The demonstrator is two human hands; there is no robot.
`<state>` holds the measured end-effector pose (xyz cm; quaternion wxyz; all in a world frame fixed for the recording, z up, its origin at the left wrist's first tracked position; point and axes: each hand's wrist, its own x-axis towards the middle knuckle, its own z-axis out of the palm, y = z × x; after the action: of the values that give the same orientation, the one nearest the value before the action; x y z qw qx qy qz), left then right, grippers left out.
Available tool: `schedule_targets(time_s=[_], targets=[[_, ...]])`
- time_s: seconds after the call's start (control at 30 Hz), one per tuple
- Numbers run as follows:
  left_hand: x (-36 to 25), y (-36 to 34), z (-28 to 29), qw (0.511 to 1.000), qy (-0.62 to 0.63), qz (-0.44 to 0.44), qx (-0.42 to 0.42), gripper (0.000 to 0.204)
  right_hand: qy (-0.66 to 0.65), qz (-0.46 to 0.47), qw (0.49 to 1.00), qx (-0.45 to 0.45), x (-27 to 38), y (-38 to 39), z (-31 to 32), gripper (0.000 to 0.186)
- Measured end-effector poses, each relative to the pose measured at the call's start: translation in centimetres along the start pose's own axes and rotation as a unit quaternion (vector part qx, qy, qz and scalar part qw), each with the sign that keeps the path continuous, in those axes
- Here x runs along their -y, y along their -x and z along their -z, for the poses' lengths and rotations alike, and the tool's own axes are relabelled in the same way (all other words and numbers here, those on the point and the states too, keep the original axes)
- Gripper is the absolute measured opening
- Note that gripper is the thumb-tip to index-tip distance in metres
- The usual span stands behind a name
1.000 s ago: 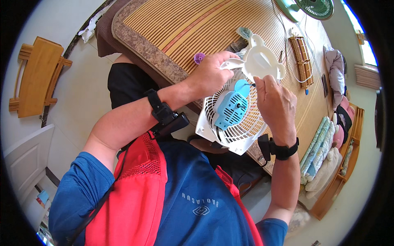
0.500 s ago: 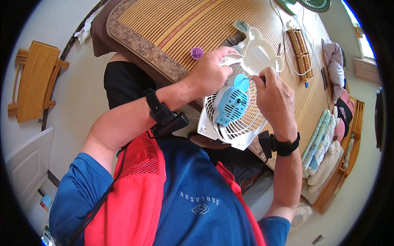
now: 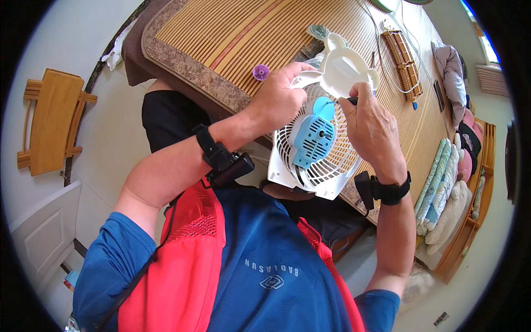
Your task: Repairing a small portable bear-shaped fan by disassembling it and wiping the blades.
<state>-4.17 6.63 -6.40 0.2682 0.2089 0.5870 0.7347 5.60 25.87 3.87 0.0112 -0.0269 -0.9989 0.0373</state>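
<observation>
My left hand (image 3: 281,95) is closed on one arm of a white plastic bear-shaped part (image 3: 344,71), holding it over the far side of a white fan grille (image 3: 281,172). A light-blue motor housing (image 3: 313,143) sits in the middle of the grille, with a short dark shaft sticking up. My right hand (image 3: 375,124) grips a screwdriver (image 3: 350,101) by its dark handle. Its thin blade points left, over the round blue piece (image 3: 323,108) between the housing and the bear-shaped part. Whether the tip touches a screw cannot be seen.
The grille leans at the edge of a table covered by a bamboo mat (image 3: 221,34). On the mat are a purple knob-like part (image 3: 261,72), a bamboo bundle (image 3: 402,62), a cable and a phone (image 3: 438,95). Folded quilts (image 3: 434,185) lie at the right; a wooden stool (image 3: 54,122) stands left.
The view has shifted slightly. Both hands keep their hold on the bear-shaped part and the screwdriver, with hardly any visible movement.
</observation>
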Motion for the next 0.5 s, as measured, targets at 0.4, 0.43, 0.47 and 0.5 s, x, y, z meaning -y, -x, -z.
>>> schedule_targets(time_s=[0.4,0.43,0.47,0.5], targets=[[1.1,-0.3,0.6,1.000,-0.002,0.013,0.004,0.054,0.073,-0.003,0.994,0.081,1.3,-1.4,0.5,0.026],[1.2,-0.4,0.6,1.000,0.017,0.021,0.014,0.055,0.130,-0.037,0.981,0.138,1.8,-1.7,0.8,0.026],[1.3,-0.5,0.7,1.000,0.019,0.019,0.013,0.055,0.133,-0.036,0.981,0.138,1.8,-1.6,0.6,0.026],[1.4,-0.5,0.7,0.999,0.024,0.023,0.015,0.055,0.080,-0.004,0.994,0.070,1.6,-1.2,0.3,0.026]])
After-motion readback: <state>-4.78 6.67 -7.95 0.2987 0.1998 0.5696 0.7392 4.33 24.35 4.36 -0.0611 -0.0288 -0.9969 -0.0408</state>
